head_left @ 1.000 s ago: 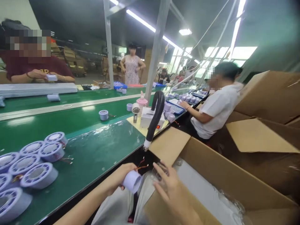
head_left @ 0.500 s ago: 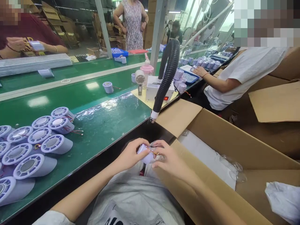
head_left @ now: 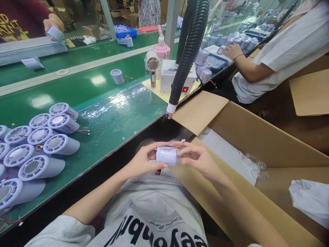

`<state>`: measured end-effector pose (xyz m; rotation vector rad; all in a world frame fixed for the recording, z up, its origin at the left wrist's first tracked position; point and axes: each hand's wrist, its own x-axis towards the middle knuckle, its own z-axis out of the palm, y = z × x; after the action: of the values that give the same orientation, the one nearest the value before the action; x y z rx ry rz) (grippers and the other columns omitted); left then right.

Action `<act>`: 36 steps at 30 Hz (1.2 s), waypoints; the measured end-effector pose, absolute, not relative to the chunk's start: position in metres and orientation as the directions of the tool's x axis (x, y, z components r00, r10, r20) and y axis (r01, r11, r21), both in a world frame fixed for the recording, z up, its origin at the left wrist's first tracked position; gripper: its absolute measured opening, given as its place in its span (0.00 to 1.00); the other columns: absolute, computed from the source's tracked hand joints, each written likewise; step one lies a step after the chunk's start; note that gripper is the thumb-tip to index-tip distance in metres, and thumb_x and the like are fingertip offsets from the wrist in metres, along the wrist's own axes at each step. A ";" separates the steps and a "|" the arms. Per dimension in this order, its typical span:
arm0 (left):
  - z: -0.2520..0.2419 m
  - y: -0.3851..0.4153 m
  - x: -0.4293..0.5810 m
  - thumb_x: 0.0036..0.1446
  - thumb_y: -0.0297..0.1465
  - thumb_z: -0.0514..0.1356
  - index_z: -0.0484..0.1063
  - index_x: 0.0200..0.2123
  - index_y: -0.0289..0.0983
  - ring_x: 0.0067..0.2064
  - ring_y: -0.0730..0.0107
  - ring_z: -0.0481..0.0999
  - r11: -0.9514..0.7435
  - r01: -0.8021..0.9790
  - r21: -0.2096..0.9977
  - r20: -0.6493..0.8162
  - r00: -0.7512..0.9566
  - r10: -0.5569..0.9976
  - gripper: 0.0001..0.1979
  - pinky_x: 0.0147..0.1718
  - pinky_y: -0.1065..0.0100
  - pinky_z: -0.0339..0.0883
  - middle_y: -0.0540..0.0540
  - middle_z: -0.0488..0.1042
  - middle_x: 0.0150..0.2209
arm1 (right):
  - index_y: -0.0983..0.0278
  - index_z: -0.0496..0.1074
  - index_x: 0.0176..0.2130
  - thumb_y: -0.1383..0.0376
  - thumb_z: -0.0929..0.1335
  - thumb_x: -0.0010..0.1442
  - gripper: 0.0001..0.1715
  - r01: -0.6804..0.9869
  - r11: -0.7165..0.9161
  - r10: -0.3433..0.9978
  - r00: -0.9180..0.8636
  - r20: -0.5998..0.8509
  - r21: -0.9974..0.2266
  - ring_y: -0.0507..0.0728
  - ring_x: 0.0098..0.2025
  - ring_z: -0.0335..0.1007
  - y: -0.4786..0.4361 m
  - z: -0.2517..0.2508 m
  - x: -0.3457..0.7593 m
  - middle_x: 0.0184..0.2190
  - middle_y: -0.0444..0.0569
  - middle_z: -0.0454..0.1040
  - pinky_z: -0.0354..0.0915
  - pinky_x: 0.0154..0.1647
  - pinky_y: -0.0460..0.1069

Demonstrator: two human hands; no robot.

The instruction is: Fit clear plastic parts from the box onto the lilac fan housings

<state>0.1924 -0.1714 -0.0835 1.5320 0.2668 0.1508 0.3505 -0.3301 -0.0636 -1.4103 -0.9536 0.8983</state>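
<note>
Over my lap, my left hand [head_left: 144,159] grips the left end of a lavender cylindrical housing [head_left: 166,156], thumb below and fingers above. The housing lies on its side. My right hand [head_left: 195,156] closes on its right end, fingertips around the rim and the thin wires. A small white connector [head_left: 183,140] sticks up above the right fingers. Something clear shows at that end, too blurred to make out. Left of my hands, several similar lavender housings [head_left: 61,144] lie grouped on the green bench [head_left: 110,123], some with red wires trailing out.
A black flexible hose [head_left: 186,51] hangs from a white box [head_left: 177,77] with a lit red switch. An open cardboard box [head_left: 259,140] stands at my right, holding clear plastic pieces and white sheet. A co-worker's hand [head_left: 233,51] works further right; another person's hand [head_left: 53,24] is far left.
The housing has turned from end-up to lying sideways, its smooth side now facing me. My hands have risen slightly and my right fingers have shifted to its right end. My view has tilted down.
</note>
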 end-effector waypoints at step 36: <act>-0.074 -0.172 0.174 0.47 0.28 0.70 0.63 0.61 0.48 0.65 0.54 0.61 -0.154 -0.085 0.984 0.103 0.988 0.115 0.38 0.60 0.56 0.62 0.43 0.64 0.63 | 0.59 0.66 0.47 0.50 0.71 0.56 0.25 -0.146 -0.186 0.948 0.231 -0.217 -0.972 0.57 0.41 0.74 -0.343 -0.063 0.342 0.43 0.50 0.75 0.73 0.38 0.51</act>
<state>0.1740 -0.1721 -0.0744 1.7163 0.0230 0.1742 0.3421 -0.3427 -0.0632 -1.3701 -0.8315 1.2217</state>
